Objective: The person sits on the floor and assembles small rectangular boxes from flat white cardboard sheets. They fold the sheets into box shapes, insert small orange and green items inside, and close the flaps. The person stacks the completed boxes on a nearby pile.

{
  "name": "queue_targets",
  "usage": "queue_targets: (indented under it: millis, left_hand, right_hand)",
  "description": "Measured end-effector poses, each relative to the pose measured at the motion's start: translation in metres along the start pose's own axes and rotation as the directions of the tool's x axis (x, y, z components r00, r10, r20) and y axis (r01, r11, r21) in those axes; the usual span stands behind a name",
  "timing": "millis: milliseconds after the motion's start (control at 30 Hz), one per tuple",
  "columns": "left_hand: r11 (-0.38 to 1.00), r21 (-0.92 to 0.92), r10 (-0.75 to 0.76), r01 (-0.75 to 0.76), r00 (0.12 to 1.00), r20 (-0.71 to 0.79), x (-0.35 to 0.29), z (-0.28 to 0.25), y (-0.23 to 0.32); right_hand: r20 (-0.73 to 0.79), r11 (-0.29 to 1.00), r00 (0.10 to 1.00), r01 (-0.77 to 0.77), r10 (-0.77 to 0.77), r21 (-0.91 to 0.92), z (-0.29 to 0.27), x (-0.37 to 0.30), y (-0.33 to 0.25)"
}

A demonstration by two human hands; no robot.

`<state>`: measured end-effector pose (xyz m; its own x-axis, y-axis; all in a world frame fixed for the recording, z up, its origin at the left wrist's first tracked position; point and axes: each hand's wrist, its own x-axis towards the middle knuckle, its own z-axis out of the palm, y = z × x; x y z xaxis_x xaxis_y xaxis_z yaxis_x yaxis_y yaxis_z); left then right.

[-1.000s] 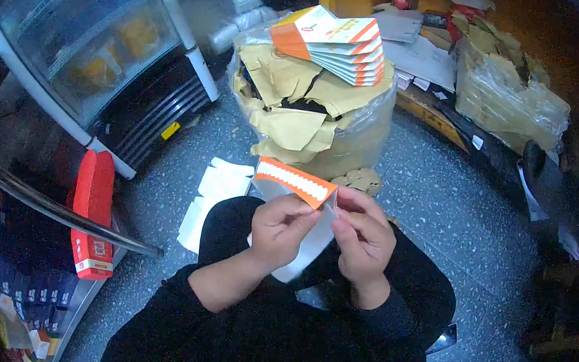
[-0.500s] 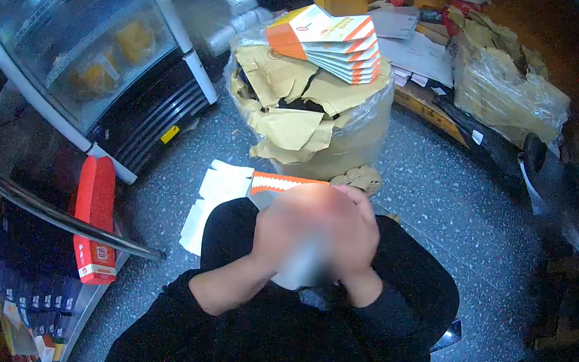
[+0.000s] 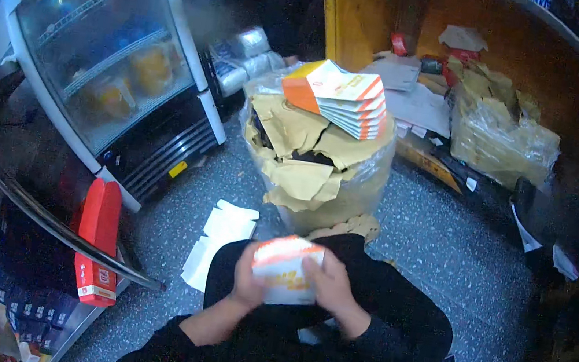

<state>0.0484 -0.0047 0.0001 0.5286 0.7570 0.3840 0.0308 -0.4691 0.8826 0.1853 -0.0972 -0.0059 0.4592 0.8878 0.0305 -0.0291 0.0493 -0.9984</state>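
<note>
Above my lap, a small white cardboard box [image 3: 284, 273] with an orange upper edge and orange print is gripped between both hands. My left hand [image 3: 248, 277] closes around its left side. At its right side is my right hand [image 3: 331, 283], fingers over the front face and edge. The fingers are slightly blurred, and the box's back and underside are hidden. Just ahead, a stack of similar white and orange boxes [image 3: 339, 93], nested in one another, lies on a large plastic-wrapped bundle [image 3: 301, 180] with torn brown paper on top.
Flat white cardboard [image 3: 221, 238] lies on the speckled floor [image 3: 429, 238] beside my left leg. At left are a glass-door fridge [image 3: 111, 52], a curved metal rail [image 3: 40, 216] and a long red carton [image 3: 99, 243]. A wrapped brown package [image 3: 505, 145] sits at the far right.
My hands, earlier cupped close together around a blurred object, are now farther apart on either side of the box, its printed face showing. The view has tilted upward.
</note>
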Motion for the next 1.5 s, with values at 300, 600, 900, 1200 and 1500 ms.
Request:
queue_targets:
  millis: [300, 600, 900, 1200, 1500]
  left_hand:
    - [0.871, -0.207, -0.19, 0.447, 0.693, 0.695, -0.002, -0.026, -0.013]
    - [0.986, -0.092, -0.029, 0.138, 0.694, 0.72, 0.012, -0.057, -0.017]
    - [1.0, 0.02, 0.011, -0.016, 0.977, 0.211, 0.029, -0.052, -0.055]
    - [0.88, 0.117, 0.453, -0.46, 0.888, 0.085, 0.049, -0.025, -0.099]
    - [0.684, 0.49, 0.495, -0.54, 0.837, 0.231, 0.16, -0.076, 0.007]
  right_hand:
    - [0.156, 0.996, 0.985, 0.084, -0.078, -0.033, -0.015, -0.011, -0.036]
    - [0.479, 0.901, 0.878, 0.207, 0.001, -0.381, -0.016, -0.001, -0.065]
    - [0.174, 0.949, 0.961, 0.246, -0.213, -0.196, 0.003, 0.004, -0.011]
    - [-0.126, 0.899, 0.96, 0.278, -0.249, 0.339, 0.043, 0.033, 0.006]
    - [-0.243, 0.95, 0.919, 0.311, -0.311, -0.039, -0.008, 0.092, -0.135]
